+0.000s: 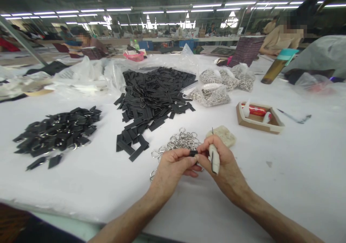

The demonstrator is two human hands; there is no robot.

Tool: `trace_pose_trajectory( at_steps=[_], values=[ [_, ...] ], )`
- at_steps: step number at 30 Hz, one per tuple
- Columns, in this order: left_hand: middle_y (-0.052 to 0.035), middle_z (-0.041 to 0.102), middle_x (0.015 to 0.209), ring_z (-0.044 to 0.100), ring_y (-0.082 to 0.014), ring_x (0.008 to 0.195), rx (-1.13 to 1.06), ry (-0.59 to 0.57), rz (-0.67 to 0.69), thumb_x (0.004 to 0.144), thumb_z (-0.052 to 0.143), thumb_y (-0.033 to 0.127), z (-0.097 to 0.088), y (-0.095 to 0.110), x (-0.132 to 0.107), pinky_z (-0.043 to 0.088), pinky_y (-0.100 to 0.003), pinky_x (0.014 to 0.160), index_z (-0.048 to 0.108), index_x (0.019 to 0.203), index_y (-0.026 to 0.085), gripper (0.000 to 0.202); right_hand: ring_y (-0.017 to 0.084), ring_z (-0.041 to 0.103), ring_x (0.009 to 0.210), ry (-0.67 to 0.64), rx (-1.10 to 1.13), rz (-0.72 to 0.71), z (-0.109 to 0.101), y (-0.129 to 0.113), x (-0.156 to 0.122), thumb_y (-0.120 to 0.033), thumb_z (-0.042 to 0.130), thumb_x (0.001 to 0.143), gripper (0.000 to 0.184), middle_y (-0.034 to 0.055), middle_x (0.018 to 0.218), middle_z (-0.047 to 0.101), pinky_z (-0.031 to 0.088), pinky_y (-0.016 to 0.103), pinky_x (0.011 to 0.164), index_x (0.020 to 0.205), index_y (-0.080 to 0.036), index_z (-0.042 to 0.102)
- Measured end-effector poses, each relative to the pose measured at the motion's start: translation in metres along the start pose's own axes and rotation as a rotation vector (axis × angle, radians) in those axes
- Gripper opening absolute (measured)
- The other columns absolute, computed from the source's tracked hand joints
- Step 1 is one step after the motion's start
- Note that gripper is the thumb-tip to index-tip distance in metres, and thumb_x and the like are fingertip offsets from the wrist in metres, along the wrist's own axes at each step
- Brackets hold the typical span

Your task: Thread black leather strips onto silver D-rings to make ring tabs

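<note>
My left hand pinches a small black strip between thumb and fingers. The fingertips of my right hand meet it from the other side, closed on the same strip. A tool with a white wrapped handle and a thin pointed tip is also tucked in my right hand. Just beyond my fingers lies a heap of metal rings. Whether a ring sits in the held strip is hidden by my fingers. Behind my right hand rests a pale, lumpy block.
A big pile of black strips spreads ahead. Strips fitted with rings form another pile at left. Bags of rings, a cardboard tray with a red tube, and a bottle stand at right. Other people sit farther back.
</note>
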State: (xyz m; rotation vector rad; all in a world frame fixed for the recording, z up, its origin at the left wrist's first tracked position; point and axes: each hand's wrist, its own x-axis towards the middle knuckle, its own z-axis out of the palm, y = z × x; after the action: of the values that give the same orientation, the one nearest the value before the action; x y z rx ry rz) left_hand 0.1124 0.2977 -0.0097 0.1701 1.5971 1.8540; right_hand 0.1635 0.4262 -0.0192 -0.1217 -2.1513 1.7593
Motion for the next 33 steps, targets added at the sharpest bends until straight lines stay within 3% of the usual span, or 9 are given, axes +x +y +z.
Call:
trace_pose_trajectory(
  at_steps=[14, 21, 33],
  values=[
    [-0.0052, 0.067, 0.065, 0.067, -0.0202, 0.065, -0.032, 0.051, 0.009, 0.067, 0.067, 0.020, 0.0011, -0.0031, 0.0001, 0.055, -0.030, 0.063, 0.061, 0.072, 0.010, 0.013, 0.012, 0.046, 0.060, -0.005, -0.018, 0.022, -0.0005, -0.0015, 0.0007, -0.014, 0.055, 0.077, 0.012, -0.0042, 0.069, 0.049, 0.040, 0.022, 0.053, 0.078, -0.022, 0.046],
    [-0.0043, 0.066, 0.063, 0.067, -0.0203, 0.063, -0.037, 0.062, 0.013, 0.067, 0.067, 0.020, 0.0004, -0.0026, 0.0002, 0.055, -0.031, 0.062, 0.060, 0.071, 0.011, 0.012, 0.015, 0.050, 0.067, 0.003, -0.001, 0.053, -0.0005, -0.0014, -0.0002, -0.017, 0.055, 0.077, 0.011, -0.0006, 0.080, 0.056, 0.042, 0.027, 0.058, 0.080, -0.022, 0.046],
    [-0.0062, 0.067, 0.068, 0.066, -0.0197, 0.067, 0.024, 0.019, 0.029, 0.071, 0.064, 0.024, 0.0018, 0.0009, -0.0004, 0.055, -0.029, 0.063, 0.065, 0.076, 0.011, 0.015, 0.014, 0.049, 0.067, -0.009, 0.011, 0.028, -0.0006, 0.0008, 0.0015, -0.014, 0.053, 0.077, 0.012, -0.0007, 0.080, 0.055, 0.041, 0.026, 0.058, 0.081, -0.022, 0.044]
  ],
)
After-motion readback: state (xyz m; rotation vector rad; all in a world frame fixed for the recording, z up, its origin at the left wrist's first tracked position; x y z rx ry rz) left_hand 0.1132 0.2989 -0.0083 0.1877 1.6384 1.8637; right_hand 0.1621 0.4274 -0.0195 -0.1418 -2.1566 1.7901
